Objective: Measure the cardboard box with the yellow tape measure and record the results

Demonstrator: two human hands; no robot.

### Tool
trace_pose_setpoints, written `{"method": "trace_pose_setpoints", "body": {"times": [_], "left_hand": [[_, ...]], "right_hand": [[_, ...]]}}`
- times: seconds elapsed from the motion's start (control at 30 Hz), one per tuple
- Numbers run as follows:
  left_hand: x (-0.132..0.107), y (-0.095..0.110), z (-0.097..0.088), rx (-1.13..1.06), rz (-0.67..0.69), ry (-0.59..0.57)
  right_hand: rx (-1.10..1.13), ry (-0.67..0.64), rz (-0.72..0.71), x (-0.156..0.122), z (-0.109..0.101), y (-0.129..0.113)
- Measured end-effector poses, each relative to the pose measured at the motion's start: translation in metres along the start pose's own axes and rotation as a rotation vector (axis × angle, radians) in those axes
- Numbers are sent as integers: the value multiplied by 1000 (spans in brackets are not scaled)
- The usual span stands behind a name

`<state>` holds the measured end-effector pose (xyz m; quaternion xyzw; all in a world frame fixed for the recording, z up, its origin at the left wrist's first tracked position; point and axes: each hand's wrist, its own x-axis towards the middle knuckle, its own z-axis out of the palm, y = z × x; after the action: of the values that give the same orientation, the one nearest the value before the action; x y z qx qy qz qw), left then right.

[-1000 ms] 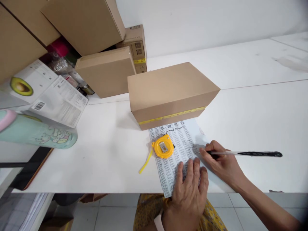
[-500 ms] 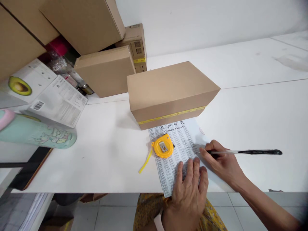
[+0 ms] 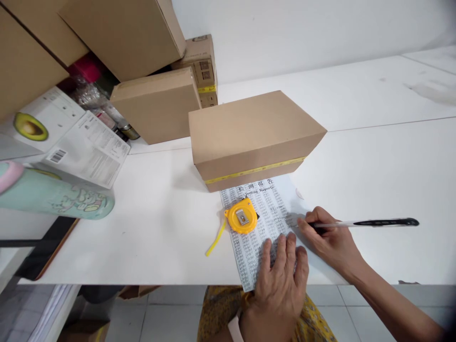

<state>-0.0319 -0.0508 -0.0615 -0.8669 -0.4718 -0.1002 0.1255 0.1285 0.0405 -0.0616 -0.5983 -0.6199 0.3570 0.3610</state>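
Under my hands lies a sheet of paper, headed "Testing Report" and covered with columns of small handwriting. My right hand grips a pen with a clear barrel and black grip; its tip is at the paper, hidden behind my fingers. My left hand lies flat on the sheet's lower part, fingers slightly apart, with a pale band on the wrist. A yellow tape measure rests on the paper's left side, its yellow strap trailing onto the white table.
A taped cardboard box stands just beyond the paper, over its top edge. Behind it at left are more cardboard boxes. A white box with an avocado picture and a mint green bottle sit at far left.
The pen and my right hand have shifted very slightly to the right. My left hand, the paper and the tape measure look unmoved.
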Motion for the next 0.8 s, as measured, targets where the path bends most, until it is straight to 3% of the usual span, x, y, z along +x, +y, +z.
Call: {"method": "trace_pose_setpoints", "body": {"times": [0.8], "left_hand": [[-1, -1, -4, -9, 7, -2]], "right_hand": [[-44, 50, 5, 0, -1, -1]]}}
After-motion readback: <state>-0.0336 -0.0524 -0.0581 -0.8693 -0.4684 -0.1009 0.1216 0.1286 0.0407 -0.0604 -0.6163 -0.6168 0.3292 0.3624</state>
